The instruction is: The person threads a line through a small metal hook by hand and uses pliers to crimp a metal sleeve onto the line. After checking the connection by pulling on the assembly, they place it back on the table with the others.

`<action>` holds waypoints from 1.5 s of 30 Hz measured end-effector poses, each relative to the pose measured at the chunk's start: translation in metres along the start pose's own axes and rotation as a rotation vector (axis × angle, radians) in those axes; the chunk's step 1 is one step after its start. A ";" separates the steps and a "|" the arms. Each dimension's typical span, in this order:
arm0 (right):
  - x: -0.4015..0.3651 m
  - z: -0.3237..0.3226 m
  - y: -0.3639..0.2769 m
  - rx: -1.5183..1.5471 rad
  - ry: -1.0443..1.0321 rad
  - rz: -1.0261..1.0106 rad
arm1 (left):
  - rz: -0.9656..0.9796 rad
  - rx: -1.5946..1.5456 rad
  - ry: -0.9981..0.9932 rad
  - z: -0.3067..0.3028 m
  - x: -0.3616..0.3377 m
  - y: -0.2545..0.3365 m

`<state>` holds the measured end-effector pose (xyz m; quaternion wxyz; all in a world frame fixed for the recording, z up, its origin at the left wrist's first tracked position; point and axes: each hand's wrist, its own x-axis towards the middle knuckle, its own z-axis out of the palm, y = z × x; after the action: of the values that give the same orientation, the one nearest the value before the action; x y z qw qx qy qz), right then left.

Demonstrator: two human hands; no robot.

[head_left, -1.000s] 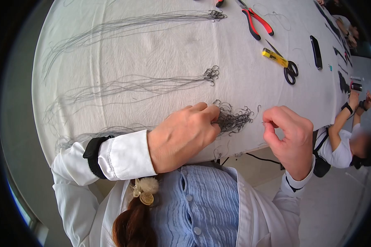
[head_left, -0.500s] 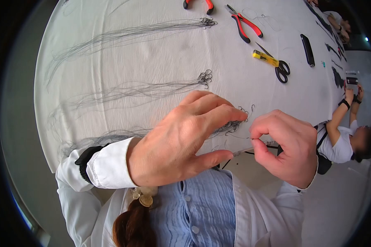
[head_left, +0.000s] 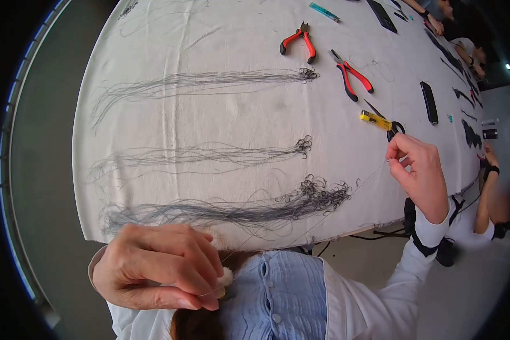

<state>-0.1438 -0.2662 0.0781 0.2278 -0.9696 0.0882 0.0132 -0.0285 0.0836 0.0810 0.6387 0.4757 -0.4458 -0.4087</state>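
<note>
My left hand point(head_left: 161, 263), low at the left over the cloth's near edge, is closed, with a thin line point(head_left: 207, 294) between thumb and fingertips. The line stretches up to the right towards my right hand point(head_left: 418, 173), whose thumb and index finger pinch its other part near the scissors. Between the hands lies a thick bundle of dark lines point(head_left: 209, 212) with many hooks point(head_left: 326, 194) heaped at its right end. Beyond it are two thinner bundles, a middle one point(head_left: 209, 151) and a far one point(head_left: 209, 77), each with hooks at the right.
On the white cloth point(head_left: 238, 116) lie two red-handled pliers point(head_left: 306, 41) point(head_left: 351, 73), a yellow cutter point(head_left: 375, 120) over black scissors point(head_left: 398, 130), a black object point(head_left: 429, 103), a phone point(head_left: 382, 16) and a teal tool point(head_left: 324, 12). Other people point(head_left: 490, 192) sit along the right edge.
My hands have moved apart, the left down and to the left, the right up and to the right, with the line drawn out between them. The view has shifted, showing more of the far table.
</note>
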 end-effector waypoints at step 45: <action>0.074 0.057 -0.090 0.718 0.006 -0.213 | -0.341 -0.273 0.409 -0.035 0.073 -0.059</action>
<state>-0.0541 -0.1738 0.0615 0.5531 -0.8318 -0.0132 -0.0453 0.0185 0.0107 0.0319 0.6955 0.5258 -0.1624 -0.4620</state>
